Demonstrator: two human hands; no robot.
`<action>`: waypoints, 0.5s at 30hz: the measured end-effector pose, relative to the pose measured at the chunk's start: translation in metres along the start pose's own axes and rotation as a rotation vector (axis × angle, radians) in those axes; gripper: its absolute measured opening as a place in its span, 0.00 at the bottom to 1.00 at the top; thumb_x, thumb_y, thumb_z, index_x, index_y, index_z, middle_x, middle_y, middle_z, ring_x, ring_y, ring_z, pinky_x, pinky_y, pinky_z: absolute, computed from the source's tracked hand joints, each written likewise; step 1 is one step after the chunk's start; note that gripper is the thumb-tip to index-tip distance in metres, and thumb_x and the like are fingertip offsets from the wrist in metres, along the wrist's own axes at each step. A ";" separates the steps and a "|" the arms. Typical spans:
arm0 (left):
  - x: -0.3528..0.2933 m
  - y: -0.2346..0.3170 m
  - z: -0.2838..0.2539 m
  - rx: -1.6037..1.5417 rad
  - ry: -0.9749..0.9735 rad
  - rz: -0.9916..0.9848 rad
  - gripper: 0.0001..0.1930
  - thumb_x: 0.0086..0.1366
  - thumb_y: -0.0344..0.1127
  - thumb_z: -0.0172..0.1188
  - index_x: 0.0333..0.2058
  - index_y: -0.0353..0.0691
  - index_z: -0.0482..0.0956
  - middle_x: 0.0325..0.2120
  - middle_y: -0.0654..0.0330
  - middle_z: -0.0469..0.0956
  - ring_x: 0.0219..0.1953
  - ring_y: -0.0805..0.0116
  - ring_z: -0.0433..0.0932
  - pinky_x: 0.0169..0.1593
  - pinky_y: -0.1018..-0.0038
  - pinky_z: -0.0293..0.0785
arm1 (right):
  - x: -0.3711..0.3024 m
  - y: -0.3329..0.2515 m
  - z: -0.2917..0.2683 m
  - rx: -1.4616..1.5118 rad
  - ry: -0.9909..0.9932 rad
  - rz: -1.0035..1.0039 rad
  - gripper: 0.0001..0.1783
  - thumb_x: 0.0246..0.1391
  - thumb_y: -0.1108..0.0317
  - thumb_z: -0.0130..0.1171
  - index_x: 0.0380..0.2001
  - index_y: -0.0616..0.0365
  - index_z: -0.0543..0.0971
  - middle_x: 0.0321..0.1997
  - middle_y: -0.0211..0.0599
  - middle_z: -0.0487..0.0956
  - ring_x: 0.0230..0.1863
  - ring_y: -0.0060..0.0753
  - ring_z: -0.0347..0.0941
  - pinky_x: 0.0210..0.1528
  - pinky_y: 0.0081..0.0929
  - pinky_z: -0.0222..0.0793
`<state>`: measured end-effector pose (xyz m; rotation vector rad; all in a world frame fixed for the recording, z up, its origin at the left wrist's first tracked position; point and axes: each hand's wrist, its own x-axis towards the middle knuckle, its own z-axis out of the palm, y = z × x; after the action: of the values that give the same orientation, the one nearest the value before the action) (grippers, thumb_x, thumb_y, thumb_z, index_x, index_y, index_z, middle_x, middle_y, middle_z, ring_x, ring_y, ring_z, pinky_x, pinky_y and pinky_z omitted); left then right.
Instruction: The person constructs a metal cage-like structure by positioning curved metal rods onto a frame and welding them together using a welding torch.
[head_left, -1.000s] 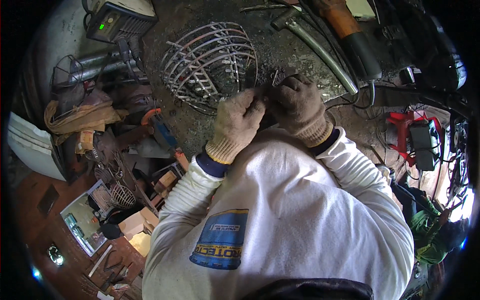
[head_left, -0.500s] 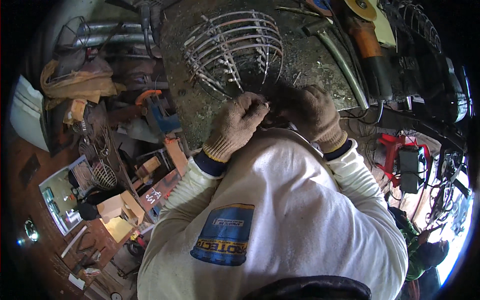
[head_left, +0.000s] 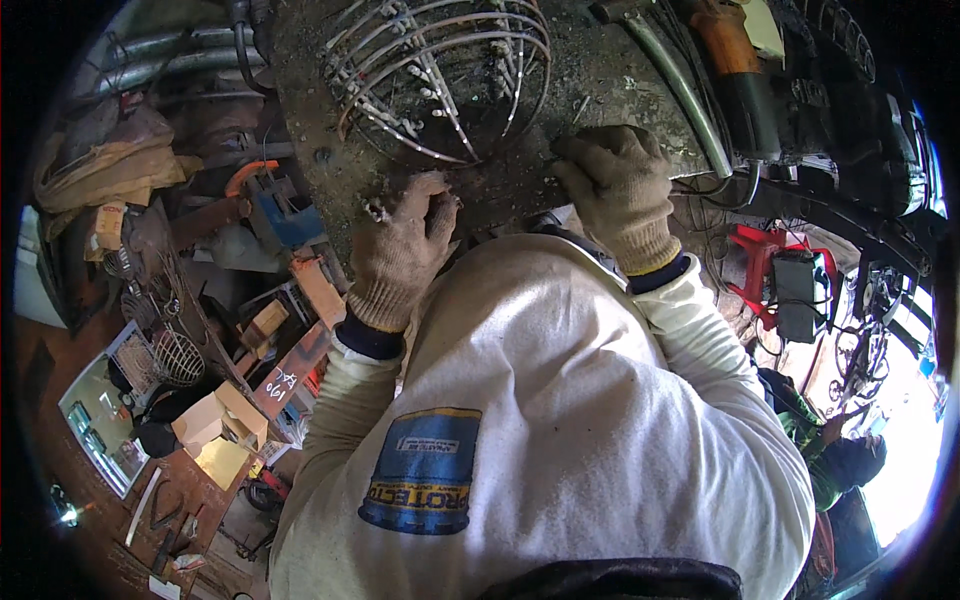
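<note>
My left hand [head_left: 405, 240], in a dirty knitted work glove with frayed fingertips, is at the near edge of the dark workbench [head_left: 390, 185]. Its thumb and fingers are bent but apart, and nothing shows between them. To the right, my right hand [head_left: 622, 195] in a matching glove rests at the same edge, fingers loosely extended leftward and no object visible in it. Just beyond both hands lies a dome-shaped cage of welded metal rods [head_left: 430, 75], its bars rusty with whitish weld spots. Neither hand touches it.
On the bench's right lie a hammer with a metal-tube handle [head_left: 680, 95] and an orange-and-black angle grinder [head_left: 738, 75]. An open cardboard box [head_left: 222, 418] and another wire cage [head_left: 180, 357] are at left. A red stand [head_left: 755, 270] and a person [head_left: 840, 465] are at right.
My hands have moved apart from close together in front of me, the left one going left. The view has shifted, so the cage now appears higher and further left.
</note>
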<state>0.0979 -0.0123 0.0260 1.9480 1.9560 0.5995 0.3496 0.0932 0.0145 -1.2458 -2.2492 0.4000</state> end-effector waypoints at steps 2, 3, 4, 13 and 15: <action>0.004 0.004 -0.003 0.242 0.048 0.146 0.13 0.62 0.38 0.67 0.45 0.46 0.81 0.40 0.57 0.83 0.36 0.58 0.84 0.39 0.62 0.80 | 0.003 -0.008 0.004 0.020 -0.003 -0.056 0.11 0.49 0.61 0.72 0.37 0.48 0.89 0.38 0.37 0.85 0.42 0.44 0.80 0.47 0.42 0.75; 0.002 0.001 -0.002 0.247 0.049 0.143 0.13 0.62 0.38 0.67 0.45 0.46 0.81 0.40 0.57 0.83 0.36 0.58 0.84 0.39 0.62 0.80 | 0.005 -0.013 0.007 0.017 0.006 -0.068 0.11 0.50 0.60 0.72 0.37 0.47 0.89 0.38 0.37 0.85 0.42 0.44 0.80 0.46 0.42 0.75; 0.000 -0.004 0.000 0.218 0.064 0.099 0.13 0.61 0.38 0.67 0.45 0.47 0.81 0.40 0.58 0.83 0.37 0.58 0.84 0.40 0.61 0.80 | 0.007 -0.018 0.010 0.016 0.015 -0.081 0.11 0.50 0.60 0.71 0.37 0.47 0.89 0.38 0.37 0.84 0.42 0.44 0.80 0.46 0.42 0.74; -0.005 -0.005 -0.017 0.238 0.042 0.028 0.20 0.60 0.36 0.65 0.52 0.49 0.79 0.42 0.55 0.82 0.44 0.51 0.81 0.46 0.57 0.79 | 0.026 -0.052 0.026 -0.089 -0.226 0.114 0.14 0.56 0.51 0.64 0.37 0.46 0.88 0.41 0.37 0.85 0.45 0.49 0.80 0.48 0.46 0.74; -0.009 -0.011 -0.017 0.244 0.054 0.065 0.21 0.60 0.37 0.64 0.54 0.49 0.77 0.44 0.54 0.81 0.44 0.51 0.81 0.47 0.57 0.79 | 0.026 -0.055 0.026 -0.121 -0.227 0.105 0.13 0.57 0.52 0.64 0.38 0.45 0.87 0.40 0.38 0.85 0.46 0.50 0.80 0.49 0.47 0.74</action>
<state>0.0797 -0.0229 0.0347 2.1676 2.0901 0.4526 0.2852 0.0859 0.0288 -1.4495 -2.4347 0.4707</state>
